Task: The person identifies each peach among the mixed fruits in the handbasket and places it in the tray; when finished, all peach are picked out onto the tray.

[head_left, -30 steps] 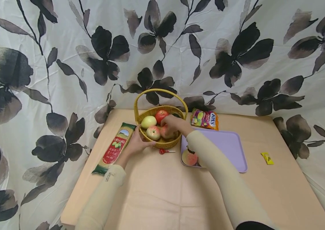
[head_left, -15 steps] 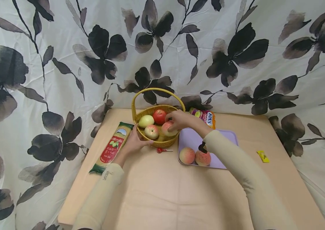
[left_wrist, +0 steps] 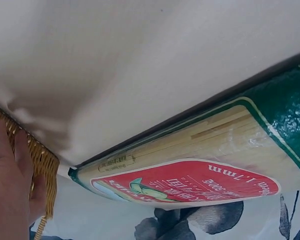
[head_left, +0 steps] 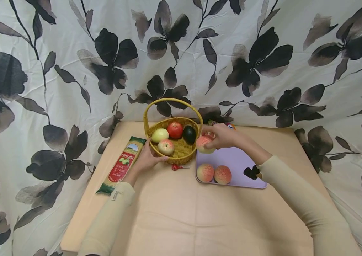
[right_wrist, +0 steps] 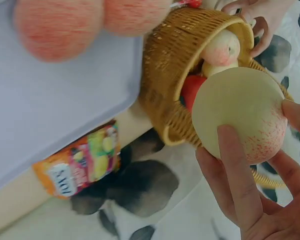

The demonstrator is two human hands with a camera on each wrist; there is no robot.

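Note:
My right hand [head_left: 221,137] holds a peach [head_left: 203,145] between thumb and fingers, raised over the tray's left back corner. In the right wrist view the peach [right_wrist: 235,112] shows its pale side. My left hand [head_left: 147,158] grips the yellow wicker basket [head_left: 184,160] at its left front side. Inside the basket are a pale green-yellow fruit [head_left: 160,135], a red fruit [head_left: 175,130], a dark avocado-like fruit [head_left: 189,134] and a peach-coloured fruit [head_left: 166,147]. Two more peaches [head_left: 205,172] sit on the purple tray [head_left: 245,160], at its front left.
An Olivoilà pasta packet [head_left: 121,165] lies left of the basket. A red lollipop [head_left: 176,167] lies in front of it. Behind the tray is a FOX'S sweets bag [right_wrist: 82,160], mostly hidden in the head view. A floral cloth [head_left: 248,64] hangs behind the table.
My right hand has lifted the peach out of the basket and moved it right, over the tray. The dark fruit is uncovered. My left hand stays at the basket.

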